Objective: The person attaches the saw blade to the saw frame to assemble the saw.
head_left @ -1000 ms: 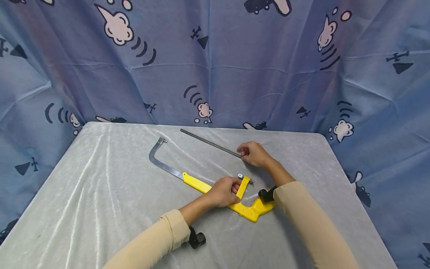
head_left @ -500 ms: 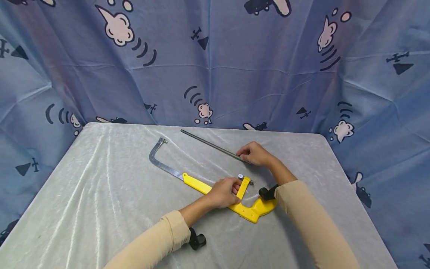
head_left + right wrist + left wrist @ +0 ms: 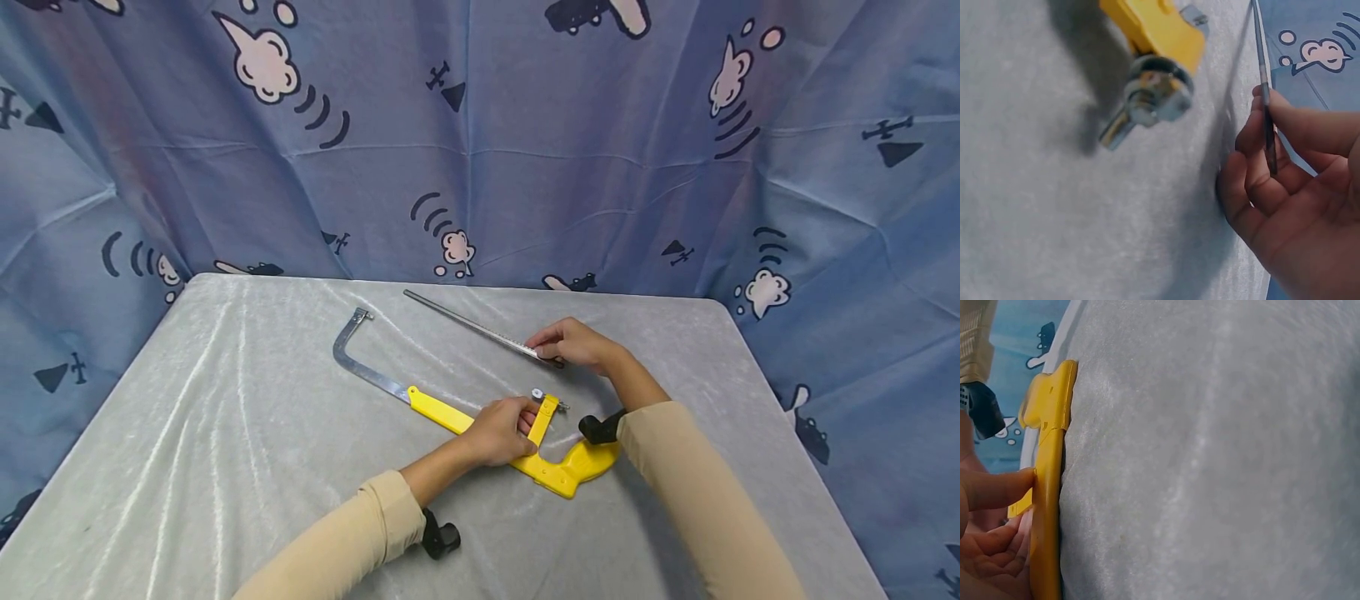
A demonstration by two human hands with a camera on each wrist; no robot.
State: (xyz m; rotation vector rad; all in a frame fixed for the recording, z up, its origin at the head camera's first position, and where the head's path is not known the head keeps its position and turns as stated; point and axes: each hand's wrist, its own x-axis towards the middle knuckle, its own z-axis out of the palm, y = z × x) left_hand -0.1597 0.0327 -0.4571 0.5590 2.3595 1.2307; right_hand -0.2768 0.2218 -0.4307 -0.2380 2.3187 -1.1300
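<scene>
Two bare hands show on my feed. I have the left hand (image 3: 497, 429) clamped on the yellow-and-silver metal hacksaw frame (image 3: 442, 410), beside its short yellow post (image 3: 543, 419); the frame lies on the table covered in pale grey velvety cloth (image 3: 262, 467). Beyond it, I see the right hand (image 3: 573, 343) pinching the thin, straight silver metal strip (image 3: 472, 325) near its closer end, thumb and fingers together on it; the strip slants away, apart from the frame.
</scene>
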